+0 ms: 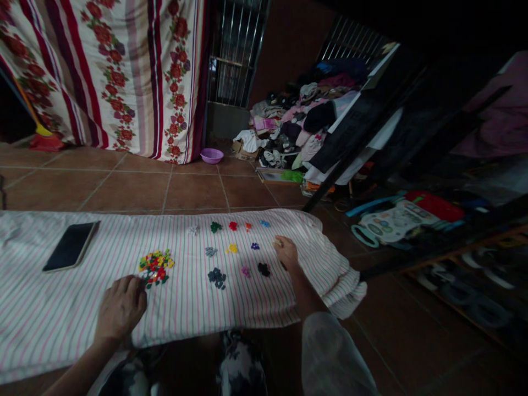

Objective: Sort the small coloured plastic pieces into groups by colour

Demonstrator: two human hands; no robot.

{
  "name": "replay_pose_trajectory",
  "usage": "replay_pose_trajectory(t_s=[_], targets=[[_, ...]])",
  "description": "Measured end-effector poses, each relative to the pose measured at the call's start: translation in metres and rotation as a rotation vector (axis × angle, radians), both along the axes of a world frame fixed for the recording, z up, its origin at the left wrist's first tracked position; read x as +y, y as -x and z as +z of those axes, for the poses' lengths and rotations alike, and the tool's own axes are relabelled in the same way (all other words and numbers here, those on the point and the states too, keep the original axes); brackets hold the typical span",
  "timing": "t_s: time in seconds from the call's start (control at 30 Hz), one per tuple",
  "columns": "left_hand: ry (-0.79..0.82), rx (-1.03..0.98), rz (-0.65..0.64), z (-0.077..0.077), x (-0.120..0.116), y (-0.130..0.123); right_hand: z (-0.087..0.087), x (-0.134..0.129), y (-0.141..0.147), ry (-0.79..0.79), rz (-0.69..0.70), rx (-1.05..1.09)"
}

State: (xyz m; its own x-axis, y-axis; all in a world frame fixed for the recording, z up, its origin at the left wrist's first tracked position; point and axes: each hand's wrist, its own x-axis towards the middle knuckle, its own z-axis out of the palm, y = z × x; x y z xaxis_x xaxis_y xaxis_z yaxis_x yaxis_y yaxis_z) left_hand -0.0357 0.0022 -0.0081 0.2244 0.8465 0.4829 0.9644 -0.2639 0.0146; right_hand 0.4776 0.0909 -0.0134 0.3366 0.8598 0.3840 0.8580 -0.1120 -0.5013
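Observation:
My left hand rests on the striped cloth with its fingers curled, beside a mixed pile of small coloured pieces. What its fingertips hold, if anything, is hidden. Over at the right, my right hand has its fingers pressed together at some tiny beige pieces; whether it grips one cannot be made out. Between the hands lie small heaps sorted by colour: dark grey, grey, white, green, red, yellow, pink and black among them.
Orange, light blue and dark blue heaps sit nearby. A phone lies at the left on the striped cloth. Beyond are a purple basin, piled clothes and a floral curtain.

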Motion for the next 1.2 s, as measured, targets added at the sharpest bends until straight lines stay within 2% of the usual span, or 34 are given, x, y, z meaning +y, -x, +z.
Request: replay_pose_trajectory(t_s=[0.13, 0.27, 0.43, 0.6, 0.8, 0.9, 1.0, 1.2], targets=[[0.014, -0.023, 0.007, 0.001, 0.000, 0.000, -0.004, -0.009, -0.006, -0.029, -0.143, -0.025], [0.017, -0.025, 0.013, 0.002, -0.001, -0.001, -0.005, -0.012, -0.010, 0.027, -0.203, -0.033], [0.012, -0.007, 0.011, 0.003, -0.001, -0.001, -0.008, -0.006, -0.009, 0.138, -0.238, 0.030], [0.018, -0.014, 0.003, 0.002, 0.000, -0.001, -0.011, -0.008, -0.005, 0.110, -0.214, 0.053], [0.040, -0.030, 0.027, 0.002, 0.000, -0.002, 0.000, -0.015, 0.005, 0.114, -0.215, -0.009], [0.057, -0.033, 0.045, 0.005, -0.002, -0.004, 0.009, -0.012, 0.015, 0.039, -0.170, -0.015], [0.088, -0.025, 0.074, 0.009, -0.002, -0.007, 0.020, -0.006, 0.036, -0.062, -0.064, -0.006], [0.110, -0.044, 0.099, 0.013, -0.003, -0.009, 0.038, 0.000, 0.112, -0.125, 0.223, 0.059]])
